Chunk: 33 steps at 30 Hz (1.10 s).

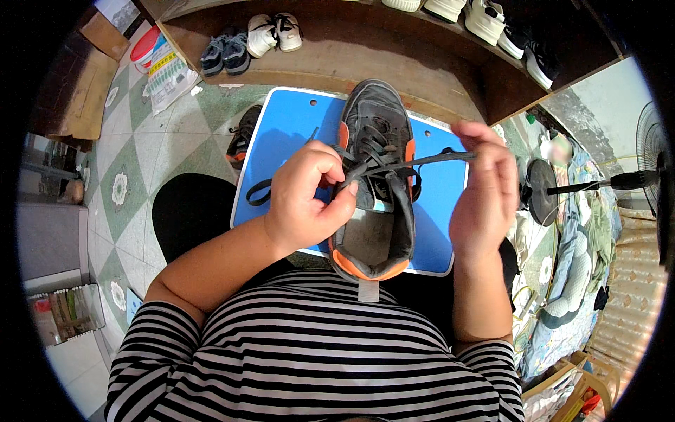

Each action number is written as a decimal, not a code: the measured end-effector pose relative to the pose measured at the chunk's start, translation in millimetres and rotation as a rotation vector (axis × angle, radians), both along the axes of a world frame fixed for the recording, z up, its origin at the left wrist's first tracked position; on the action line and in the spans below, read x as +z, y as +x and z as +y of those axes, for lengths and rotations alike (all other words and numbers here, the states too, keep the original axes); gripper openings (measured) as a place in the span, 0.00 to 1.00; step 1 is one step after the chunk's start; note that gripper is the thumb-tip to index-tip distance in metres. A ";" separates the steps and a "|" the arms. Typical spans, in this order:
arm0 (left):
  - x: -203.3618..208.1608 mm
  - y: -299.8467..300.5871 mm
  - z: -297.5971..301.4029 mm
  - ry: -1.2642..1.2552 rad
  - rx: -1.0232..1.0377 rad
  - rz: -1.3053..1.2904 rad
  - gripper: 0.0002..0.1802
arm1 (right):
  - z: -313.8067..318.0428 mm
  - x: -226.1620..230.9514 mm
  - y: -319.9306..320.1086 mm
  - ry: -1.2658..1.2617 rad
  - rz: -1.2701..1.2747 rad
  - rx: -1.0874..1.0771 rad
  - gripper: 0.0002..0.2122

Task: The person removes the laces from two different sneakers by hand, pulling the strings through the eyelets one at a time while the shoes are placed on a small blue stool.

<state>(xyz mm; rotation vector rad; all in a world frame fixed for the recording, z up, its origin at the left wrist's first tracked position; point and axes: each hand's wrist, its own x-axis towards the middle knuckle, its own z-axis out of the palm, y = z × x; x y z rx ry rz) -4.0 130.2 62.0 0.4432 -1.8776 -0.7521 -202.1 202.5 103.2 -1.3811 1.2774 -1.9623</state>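
Leftward, a second shoe (243, 133) sits on the tiled floor (144, 190), just beside a blue board (285, 133). Left hand (306, 200) next, over the board: thumb and forefinger pinched on the lace (422, 162), close by the crossing. Mid-board, the black shoe (382, 188) rests upright, toe pointing away, heel past the near edge. Right hand (484, 193), out to the side, grasps one lace length, drawn straight; exact finger hold partly hidden. Step in hand, I judge: tightening or knotting. Next move seems to call for a firm left pinch, even right-hand tension.
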 end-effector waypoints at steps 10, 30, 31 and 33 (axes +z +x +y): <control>-2.1 1.5 -0.4 -0.022 -0.021 0.002 0.14 | 16.5 22.1 -42.4 -0.106 -0.278 0.036 0.10; 31.6 -5.6 1.1 -0.237 0.079 -0.241 0.15 | 13.5 14.5 -19.6 0.220 0.830 -0.329 0.07; 42.3 -7.9 1.1 -0.260 0.059 -0.319 0.15 | 13.8 12.8 -17.7 0.202 0.825 -0.311 0.08; 54.2 -15.5 -3.8 -0.273 0.004 -0.395 0.13 | 14.6 10.1 -8.0 0.164 0.816 -0.266 0.09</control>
